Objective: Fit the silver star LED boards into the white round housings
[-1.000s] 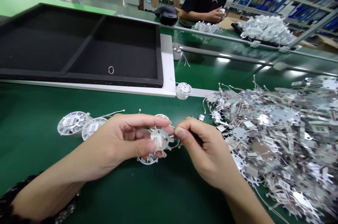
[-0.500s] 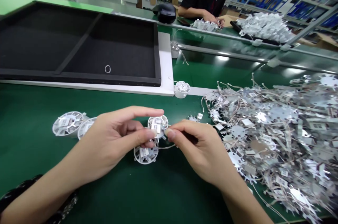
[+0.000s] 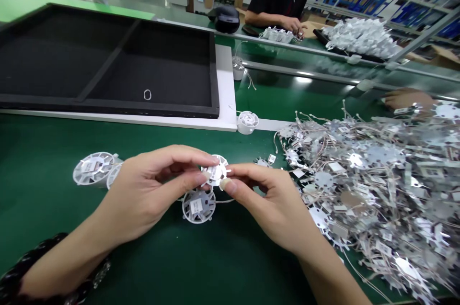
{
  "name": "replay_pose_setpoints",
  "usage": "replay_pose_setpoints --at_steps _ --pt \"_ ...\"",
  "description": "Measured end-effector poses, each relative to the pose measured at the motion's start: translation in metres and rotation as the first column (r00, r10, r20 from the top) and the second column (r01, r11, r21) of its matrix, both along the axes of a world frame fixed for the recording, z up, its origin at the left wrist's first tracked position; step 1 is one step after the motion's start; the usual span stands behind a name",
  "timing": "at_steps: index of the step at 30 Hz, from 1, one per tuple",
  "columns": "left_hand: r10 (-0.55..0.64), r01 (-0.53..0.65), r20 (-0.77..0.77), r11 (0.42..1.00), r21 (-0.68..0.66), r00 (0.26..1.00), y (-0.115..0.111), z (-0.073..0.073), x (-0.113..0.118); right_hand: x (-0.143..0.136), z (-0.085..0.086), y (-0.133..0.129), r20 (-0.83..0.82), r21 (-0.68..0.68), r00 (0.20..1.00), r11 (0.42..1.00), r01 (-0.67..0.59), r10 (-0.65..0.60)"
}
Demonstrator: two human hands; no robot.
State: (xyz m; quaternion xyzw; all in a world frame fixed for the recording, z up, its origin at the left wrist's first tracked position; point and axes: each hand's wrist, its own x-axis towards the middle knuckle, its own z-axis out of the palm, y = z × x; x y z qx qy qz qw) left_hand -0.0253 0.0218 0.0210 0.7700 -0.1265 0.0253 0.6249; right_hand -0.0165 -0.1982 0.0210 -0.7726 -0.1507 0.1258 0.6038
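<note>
Green table (image 3: 151, 276). Heap of silver parts (image 3: 359, 190), right side. My left grip (image 3: 143, 190) and right grip (image 3: 273, 199), both pinching one silver disc (image 3: 218, 174) between them, over the table. White square label (image 3: 196, 206), nearer me: print unreadable.

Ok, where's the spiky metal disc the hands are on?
The metal disc is just below the head view's centre, between the left hand and right hand, just beyond a round white housing.
</note>
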Motion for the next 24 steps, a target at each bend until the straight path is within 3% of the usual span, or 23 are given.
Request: replay_pose_setpoints --at_steps 3,7,10,14,24 --pt "-0.014 0.012 0.035 0.999 0.037 0.999 0.0 -0.005 -0.001 0.001 0.001 0.002 -0.037 0.062 0.999 0.998 0.029 -0.027" --pt "0.028 -0.045 0.121 0.99 0.137 0.992 0.002 -0.011 0.004 0.005 -0.001 -0.002 0.053 0.003 0.99 0.992 0.129 -0.129" --pt "0.055 -0.119 0.2 0.937 0.329 0.978 0.006 -0.014 0.008 0.011 -0.005 -0.01 0.079 -0.078 0.973 0.972 0.223 -0.217" --pt "-0.029 -0.107 0.248 0.849 0.518 0.968 0.01 -0.023 0.011 0.015 -0.013 -0.008 0.039 -0.075 0.972 0.969 0.235 -0.232" --pt "-0.178 0.01 0.23 0.811 0.585 0.957 0.01 -0.036 0.014 0.013 -0.022 0.007 0.052 -0.147 0.985 0.974 0.173 -0.167"
